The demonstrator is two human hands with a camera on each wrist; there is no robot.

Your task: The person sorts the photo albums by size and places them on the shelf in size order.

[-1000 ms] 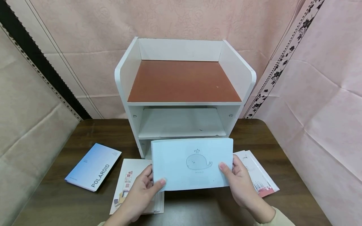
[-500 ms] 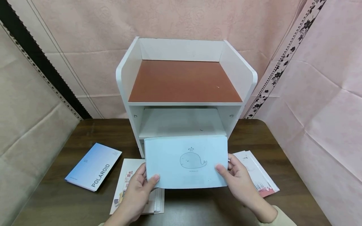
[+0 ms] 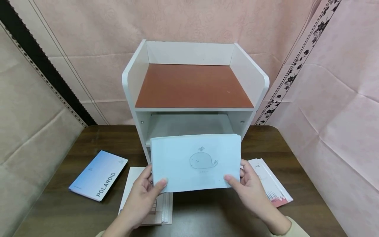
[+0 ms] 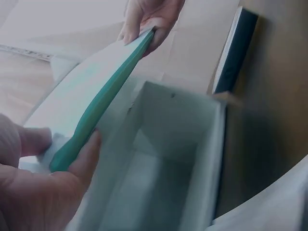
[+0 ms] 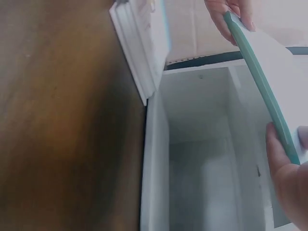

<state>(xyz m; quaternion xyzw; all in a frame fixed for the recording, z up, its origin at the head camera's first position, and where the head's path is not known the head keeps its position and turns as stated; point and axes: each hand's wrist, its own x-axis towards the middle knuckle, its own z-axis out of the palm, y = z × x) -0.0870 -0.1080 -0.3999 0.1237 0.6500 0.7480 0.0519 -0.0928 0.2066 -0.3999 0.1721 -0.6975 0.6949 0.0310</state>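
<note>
A light blue notebook with a small whale drawing on its cover is held up in front of the white shelf unit. My left hand pinches its lower left corner, thumb on the cover and fingers behind. On the lower right side, my right hand grips it the same way. Both wrist views show the notebook's green edge between thumb and fingers, level with the middle shelf. Part of the lower compartment is hidden behind the notebook in the head view, while the right wrist view looks into that compartment.
A blue POLAROID book lies on the brown table at the left. Several white books lie partly under my left arm. More booklets with a pink edge lie beside my right hand. Pink cloth hangs around.
Both hands have carried the notebook slightly left, then up, so its top edge now overlaps the middle shelf in the head view. The books on the table have not moved.
</note>
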